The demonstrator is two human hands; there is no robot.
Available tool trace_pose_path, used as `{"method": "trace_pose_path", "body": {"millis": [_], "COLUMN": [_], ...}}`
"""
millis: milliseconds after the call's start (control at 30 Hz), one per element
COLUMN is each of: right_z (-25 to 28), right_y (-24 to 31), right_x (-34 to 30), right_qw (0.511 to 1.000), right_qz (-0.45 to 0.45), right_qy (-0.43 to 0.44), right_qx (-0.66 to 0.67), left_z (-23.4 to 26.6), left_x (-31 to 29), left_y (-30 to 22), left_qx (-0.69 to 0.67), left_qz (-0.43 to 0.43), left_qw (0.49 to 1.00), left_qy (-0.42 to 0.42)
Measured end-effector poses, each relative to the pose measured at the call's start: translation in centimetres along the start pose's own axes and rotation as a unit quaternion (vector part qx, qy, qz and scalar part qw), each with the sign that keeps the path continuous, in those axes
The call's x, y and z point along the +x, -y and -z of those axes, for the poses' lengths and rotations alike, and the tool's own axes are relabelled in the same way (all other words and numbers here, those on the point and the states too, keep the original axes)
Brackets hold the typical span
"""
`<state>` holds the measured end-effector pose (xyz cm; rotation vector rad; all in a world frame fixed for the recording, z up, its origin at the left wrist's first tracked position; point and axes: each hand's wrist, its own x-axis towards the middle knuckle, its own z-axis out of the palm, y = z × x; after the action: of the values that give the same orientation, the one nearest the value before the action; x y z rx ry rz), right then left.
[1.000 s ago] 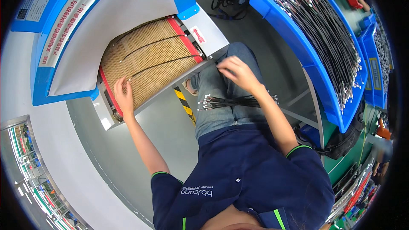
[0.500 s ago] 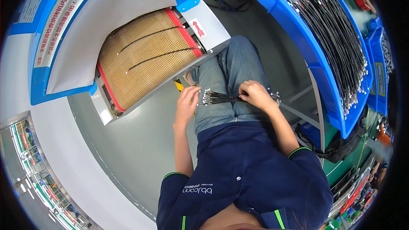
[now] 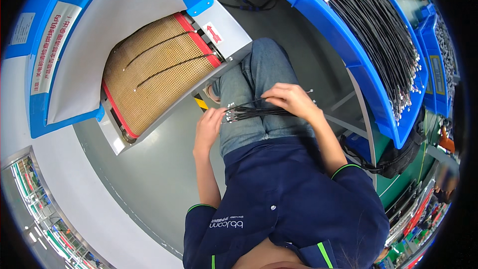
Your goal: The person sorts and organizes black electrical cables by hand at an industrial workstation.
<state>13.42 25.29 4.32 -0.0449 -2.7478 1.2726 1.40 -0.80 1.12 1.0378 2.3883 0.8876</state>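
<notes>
A bundle of thin black cables with small white connectors at the ends lies across my thighs. One black cable rises apart from the bundle and runs between my two hands. My right hand is closed, pinching this cable between thumb and fingers above the bundle's right part. At the bundle's left ends, my left hand has its fingertips pressed together around the cable's other end; the exact hold is small to see. The right ends of the bundle are partly hidden behind my right hand.
Ahead on the left, a mesh conveyor belt with red edges carries a far cable and a near cable out of a blue-and-white machine. To the right, a large blue bin holds many cables. A black bag sits below.
My right hand has moved up and left, drawing one cable away from the bundle. My left fingers have closed at the cable's left end. The whole view has shifted slightly.
</notes>
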Motion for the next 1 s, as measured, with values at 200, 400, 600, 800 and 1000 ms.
{"method": "trace_pose_path", "body": {"millis": [200,400,600,800,1000], "right_z": [-2.6,-2.0,-2.7,-2.4,-2.1], "right_y": [2.2,2.3,2.5,2.5,2.6], "right_x": [2.3,2.5,2.6,2.5,2.5], "right_qw": [0.997,0.998,0.992,0.986,0.991], "right_qz": [0.071,0.035,0.103,0.143,0.116], "right_qy": [-0.015,-0.016,-0.062,-0.084,-0.059], "right_qx": [0.024,0.044,0.033,-0.02,-0.019], "left_z": [-0.5,0.6,1.2,1.4,0.6], "left_x": [2.2,2.0,2.2,2.0,2.2], "left_y": [-4.1,-3.9,-5.1,-6.1,-4.9], "left_qx": [-0.087,-0.102,-0.122,-0.2,-0.084], "left_qz": [-0.102,-0.08,-0.044,0.028,-0.107], "left_qw": [0.99,0.988,0.99,0.979,0.987], "left_qy": [-0.045,-0.084,-0.052,-0.038,-0.09]}}
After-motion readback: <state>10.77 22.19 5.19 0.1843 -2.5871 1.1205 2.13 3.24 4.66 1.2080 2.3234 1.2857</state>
